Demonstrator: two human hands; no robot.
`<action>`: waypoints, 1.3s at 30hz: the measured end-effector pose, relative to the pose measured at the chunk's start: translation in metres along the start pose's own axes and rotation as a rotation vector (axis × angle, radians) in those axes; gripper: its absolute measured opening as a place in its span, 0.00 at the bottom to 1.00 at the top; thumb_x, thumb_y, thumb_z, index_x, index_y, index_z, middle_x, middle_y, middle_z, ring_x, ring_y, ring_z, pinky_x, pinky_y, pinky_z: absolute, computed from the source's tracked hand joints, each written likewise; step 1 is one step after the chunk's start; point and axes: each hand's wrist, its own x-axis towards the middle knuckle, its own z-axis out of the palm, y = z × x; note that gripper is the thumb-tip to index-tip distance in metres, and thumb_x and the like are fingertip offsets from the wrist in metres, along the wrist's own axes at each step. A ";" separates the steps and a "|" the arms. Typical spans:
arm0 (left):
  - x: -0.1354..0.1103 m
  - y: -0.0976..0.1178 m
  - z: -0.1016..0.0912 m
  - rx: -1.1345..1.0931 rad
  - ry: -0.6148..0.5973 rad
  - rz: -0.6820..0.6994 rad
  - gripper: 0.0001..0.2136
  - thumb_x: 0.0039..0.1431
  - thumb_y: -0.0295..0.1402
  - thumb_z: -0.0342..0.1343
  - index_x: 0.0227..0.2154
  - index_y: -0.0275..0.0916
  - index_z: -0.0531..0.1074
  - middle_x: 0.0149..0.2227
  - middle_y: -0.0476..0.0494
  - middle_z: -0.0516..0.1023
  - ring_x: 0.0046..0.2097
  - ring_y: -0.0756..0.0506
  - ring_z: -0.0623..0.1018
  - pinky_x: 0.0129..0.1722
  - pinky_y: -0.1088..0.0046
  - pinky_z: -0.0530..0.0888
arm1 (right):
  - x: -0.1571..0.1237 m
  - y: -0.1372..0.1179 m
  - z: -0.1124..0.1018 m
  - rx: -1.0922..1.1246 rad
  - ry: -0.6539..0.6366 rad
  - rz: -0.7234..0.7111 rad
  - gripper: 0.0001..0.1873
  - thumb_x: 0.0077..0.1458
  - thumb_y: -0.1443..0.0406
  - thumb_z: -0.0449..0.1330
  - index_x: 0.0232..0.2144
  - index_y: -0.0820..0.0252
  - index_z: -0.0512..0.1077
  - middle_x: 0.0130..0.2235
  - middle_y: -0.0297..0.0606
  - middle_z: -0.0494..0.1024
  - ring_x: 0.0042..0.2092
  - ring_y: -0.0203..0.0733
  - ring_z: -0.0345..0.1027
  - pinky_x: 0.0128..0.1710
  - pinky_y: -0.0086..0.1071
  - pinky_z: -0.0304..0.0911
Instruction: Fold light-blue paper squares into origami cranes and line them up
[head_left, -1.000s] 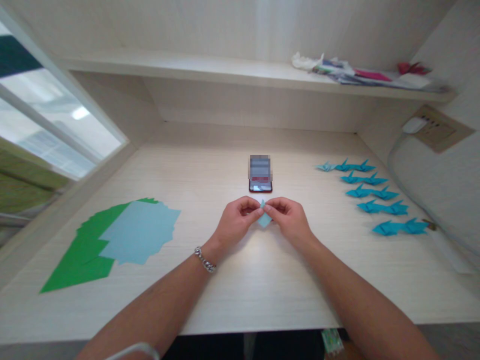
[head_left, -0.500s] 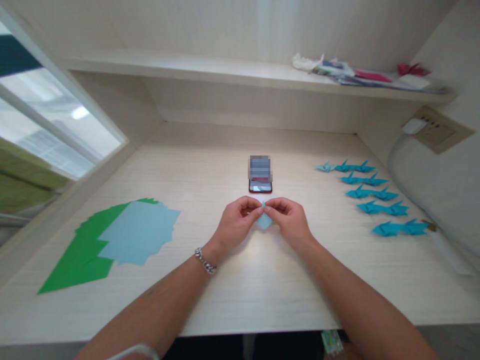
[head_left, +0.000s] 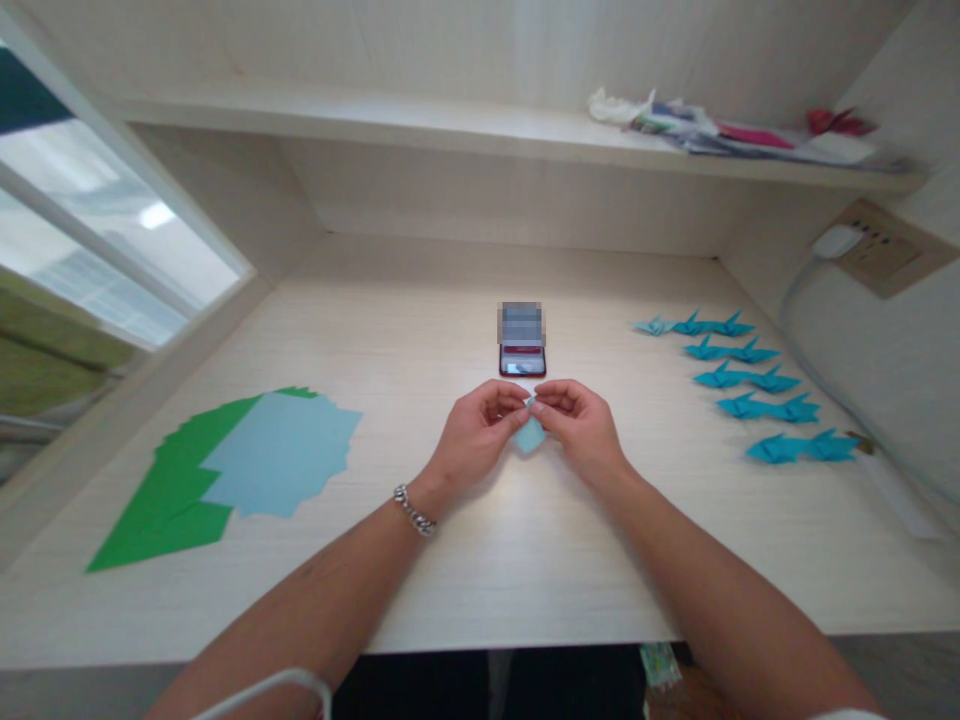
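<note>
Between my two hands is a small folded piece of light blue paper [head_left: 529, 437], its lower part a diamond point facing me. My left hand [head_left: 484, 425] pinches its upper left side between thumb and fingers. On the other side, my right hand [head_left: 579, 425] is closed on the upper right edge. A small pale flap shows at the top between the fingertips; the rest of the upper part is covered by my fingers. Just beyond my hands lies a phone [head_left: 523, 360] with a partly blurred screen.
Fanned light blue sheets [head_left: 292, 455] overlap green sheets [head_left: 180, 480] on the left of the desk. Several rows of folded blue paper cranes [head_left: 769, 408] stand on the right. Papers [head_left: 750, 135] lie on the shelf above. A charger cable [head_left: 787, 300] runs from the wall socket [head_left: 881, 250].
My fingertips have shifted slightly at the top of the folded paper, where a pale flap now shows. The whole view has tilted a little, so the desk things appear slightly higher.
</note>
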 end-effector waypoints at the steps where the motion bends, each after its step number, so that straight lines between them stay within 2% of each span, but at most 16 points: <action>1: 0.000 0.000 0.000 -0.004 0.000 -0.005 0.10 0.51 0.32 0.61 0.37 0.35 0.72 0.34 0.43 0.77 0.35 0.48 0.76 0.37 0.72 0.72 | 0.000 0.000 0.000 0.009 0.002 0.007 0.18 0.38 0.60 0.68 0.32 0.59 0.71 0.31 0.37 0.77 0.34 0.40 0.72 0.37 0.35 0.68; 8: 0.000 -0.002 0.000 -0.016 -0.012 -0.021 0.10 0.51 0.30 0.62 0.36 0.36 0.70 0.32 0.45 0.76 0.34 0.50 0.75 0.36 0.73 0.72 | 0.002 0.003 -0.004 -0.004 -0.017 -0.034 0.16 0.38 0.62 0.69 0.31 0.60 0.71 0.29 0.35 0.76 0.32 0.37 0.70 0.35 0.33 0.66; 15: -0.003 -0.001 0.002 -0.049 -0.038 -0.054 0.13 0.49 0.30 0.63 0.38 0.35 0.70 0.32 0.44 0.77 0.34 0.49 0.77 0.37 0.72 0.72 | 0.001 -0.001 -0.001 -0.104 0.010 -0.111 0.13 0.40 0.62 0.68 0.26 0.59 0.68 0.25 0.32 0.73 0.28 0.36 0.66 0.30 0.32 0.64; 20: -0.005 -0.001 0.002 -0.088 -0.046 -0.090 0.14 0.49 0.29 0.63 0.38 0.36 0.67 0.30 0.45 0.78 0.32 0.49 0.77 0.35 0.72 0.72 | -0.001 0.000 -0.002 -0.055 -0.060 -0.083 0.16 0.42 0.61 0.66 0.35 0.58 0.69 0.29 0.34 0.74 0.31 0.37 0.69 0.33 0.32 0.65; 22: -0.005 -0.001 0.002 -0.081 -0.049 -0.110 0.15 0.48 0.29 0.64 0.38 0.37 0.67 0.29 0.46 0.78 0.31 0.49 0.77 0.34 0.72 0.72 | 0.000 0.000 -0.003 -0.055 -0.081 -0.068 0.17 0.42 0.61 0.66 0.36 0.58 0.69 0.29 0.34 0.75 0.31 0.37 0.69 0.33 0.33 0.65; 28: -0.005 -0.001 0.002 -0.007 -0.042 -0.163 0.11 0.46 0.31 0.64 0.33 0.35 0.72 0.29 0.44 0.78 0.31 0.48 0.77 0.33 0.71 0.72 | 0.005 0.001 -0.003 -0.139 -0.020 -0.123 0.14 0.39 0.62 0.67 0.26 0.58 0.66 0.26 0.33 0.73 0.29 0.37 0.68 0.30 0.33 0.65; 32: -0.003 -0.004 0.001 0.061 -0.066 -0.162 0.09 0.48 0.34 0.63 0.29 0.34 0.74 0.28 0.45 0.76 0.29 0.50 0.74 0.29 0.73 0.71 | 0.007 0.004 -0.002 -0.122 0.018 -0.124 0.17 0.39 0.62 0.68 0.30 0.58 0.66 0.26 0.33 0.74 0.29 0.37 0.70 0.31 0.32 0.66; 36: -0.001 -0.005 -0.003 0.087 -0.025 -0.110 0.09 0.49 0.35 0.63 0.29 0.34 0.74 0.28 0.45 0.76 0.30 0.50 0.74 0.31 0.73 0.70 | 0.006 0.007 -0.003 -0.040 -0.055 -0.061 0.22 0.40 0.59 0.68 0.39 0.58 0.67 0.30 0.34 0.77 0.32 0.38 0.72 0.34 0.33 0.67; 39: 0.001 -0.005 -0.006 0.040 0.024 -0.104 0.10 0.48 0.36 0.63 0.28 0.34 0.74 0.27 0.46 0.76 0.29 0.50 0.73 0.30 0.74 0.70 | 0.006 0.011 -0.004 -0.100 -0.170 0.019 0.16 0.44 0.56 0.65 0.32 0.60 0.70 0.28 0.35 0.76 0.29 0.37 0.71 0.30 0.31 0.66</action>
